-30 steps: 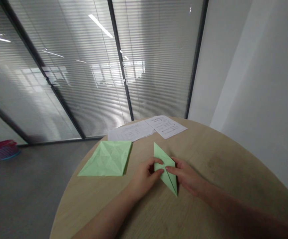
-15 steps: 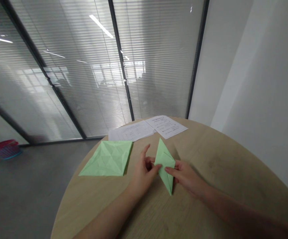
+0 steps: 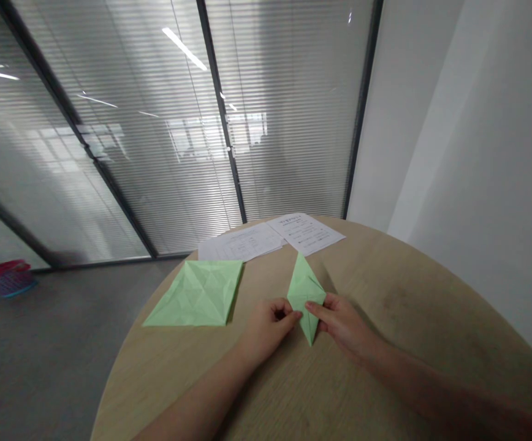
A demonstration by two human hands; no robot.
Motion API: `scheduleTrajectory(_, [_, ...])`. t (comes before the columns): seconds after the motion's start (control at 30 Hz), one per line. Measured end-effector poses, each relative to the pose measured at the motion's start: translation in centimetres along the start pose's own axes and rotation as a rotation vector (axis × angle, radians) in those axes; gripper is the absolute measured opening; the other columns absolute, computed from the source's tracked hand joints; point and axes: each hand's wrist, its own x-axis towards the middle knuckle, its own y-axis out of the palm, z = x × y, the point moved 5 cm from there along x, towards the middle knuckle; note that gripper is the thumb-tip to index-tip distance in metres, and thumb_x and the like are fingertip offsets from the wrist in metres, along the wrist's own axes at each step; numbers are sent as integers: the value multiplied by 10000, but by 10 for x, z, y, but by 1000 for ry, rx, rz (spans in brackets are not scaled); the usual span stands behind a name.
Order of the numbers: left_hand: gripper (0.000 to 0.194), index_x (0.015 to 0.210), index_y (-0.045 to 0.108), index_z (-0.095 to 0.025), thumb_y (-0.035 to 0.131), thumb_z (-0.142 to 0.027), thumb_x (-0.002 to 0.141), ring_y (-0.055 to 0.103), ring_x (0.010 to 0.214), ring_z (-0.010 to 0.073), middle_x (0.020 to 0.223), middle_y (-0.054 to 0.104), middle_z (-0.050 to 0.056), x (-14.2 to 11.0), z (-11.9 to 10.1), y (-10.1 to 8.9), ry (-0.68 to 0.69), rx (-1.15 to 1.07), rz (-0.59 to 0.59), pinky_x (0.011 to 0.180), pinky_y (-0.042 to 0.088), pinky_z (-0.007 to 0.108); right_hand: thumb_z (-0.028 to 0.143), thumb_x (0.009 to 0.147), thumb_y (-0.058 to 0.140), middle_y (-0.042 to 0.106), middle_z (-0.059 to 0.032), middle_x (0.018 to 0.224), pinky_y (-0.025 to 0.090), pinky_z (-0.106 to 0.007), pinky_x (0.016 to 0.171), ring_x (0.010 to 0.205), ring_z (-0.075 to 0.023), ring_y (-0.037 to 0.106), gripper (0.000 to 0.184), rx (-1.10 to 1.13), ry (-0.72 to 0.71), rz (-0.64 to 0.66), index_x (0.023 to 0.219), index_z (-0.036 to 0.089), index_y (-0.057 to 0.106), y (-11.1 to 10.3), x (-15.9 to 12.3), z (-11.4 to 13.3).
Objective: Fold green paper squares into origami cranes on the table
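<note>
In the head view, the only one there is, I can see a folded green paper [image 3: 306, 292] held over the near-middle part of the round desk [image 3: 399, 288], right in front of the person. It is a slim kite shape, one point away from the body and the other towards it. The left hand [image 3: 269, 321] pinches its lower left edge, thumb in front and fingers curled in. The right hand [image 3: 337, 317] grips the right corner, thumb flat on the front face and fingers tucked behind. With a thumb on either side, the layers are probably being kept from springing open, and the creased face stays turned up to the eyes. Whether the lower tip touches the wood, I can't tell.

To the left lies a creased green sheet [image 3: 201, 297], well apart from the hands, likely put there to leave elbow room. Beyond it, printed pages [image 3: 243, 242] sit at the far edge, perhaps to be out of the way. A basket [image 3: 6, 278] stands on the floor.
</note>
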Motion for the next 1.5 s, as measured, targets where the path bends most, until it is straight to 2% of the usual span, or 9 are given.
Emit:
scheduleTrajectory(0.23, [294,663,636,-174,610,-411,835,466,616,137,627,546,-17,-2,2,4,-18,96,72,596,349,271,527,720,862,780,-79,882,543,-391,823,843,-261,705,368,19,-51,-7,848,191,782,0,1,1])
scheduleTrajectory(0.63, [161,719,735,-193,578,-195,755,587,639,166,668,669,7,-14,-17,15,47,336,178,611,386,276,520,665,923,769,-92,872,515,-397,861,904,-280,703,416,194,-46,-38,823,178,748,2,1,13])
scheduleTrajectory(0.7, [163,801,735,-183,573,-185,783,617,681,175,734,699,26,-11,-13,11,65,284,122,641,429,285,525,669,922,772,-98,889,518,-399,864,915,-281,707,424,201,-40,-37,845,177,755,1,1,14])
scheduleTrajectory(0.77, [259,1045,722,-174,552,-206,851,658,781,192,913,735,69,-9,-11,-1,93,188,-56,688,485,300,538,678,913,776,-108,918,523,-404,864,922,-284,713,441,185,-28,-16,878,174,763,1,0,13])
scheduleTrajectory(0.83, [419,1333,600,-180,521,-261,930,679,904,207,1145,714,125,-10,-13,-15,143,78,-252,721,532,316,543,681,907,779,-113,943,527,-400,846,908,-278,714,461,147,-4,15,914,169,772,2,0,11])
scheduleTrajectory(0.9, [496,1457,498,-203,509,-309,973,681,1001,217,1305,660,158,-12,-17,-23,211,9,-316,740,561,324,546,683,902,780,-106,942,527,-385,805,873,-266,709,474,83,17,39,941,168,780,3,-1,7])
scheduleTrajectory(1.1, [387,1286,676,-198,637,-320,921,694,970,225,1223,726,129,-10,-16,-16,237,-4,-187,729,584,310,576,714,865,781,-71,934,517,-361,779,852,-254,694,472,-63,-28,64,980,195,784,5,-3,4])
scheduleTrajectory(1.3, [329,1193,766,-182,628,-296,917,706,810,202,1105,791,114,-6,-4,-7,186,-77,-181,722,581,319,591,757,824,773,-62,905,514,-365,805,846,-256,687,436,-112,-74,130,943,200,775,10,-6,10])
scheduleTrajectory(1.5, [263,985,834,-223,585,-217,903,732,870,220,979,814,83,-11,-20,-7,320,-60,-155,810,578,342,618,762,800,680,-18,708,445,-298,619,648,-184,586,444,-188,-44,123,833,184,737,9,-6,6])
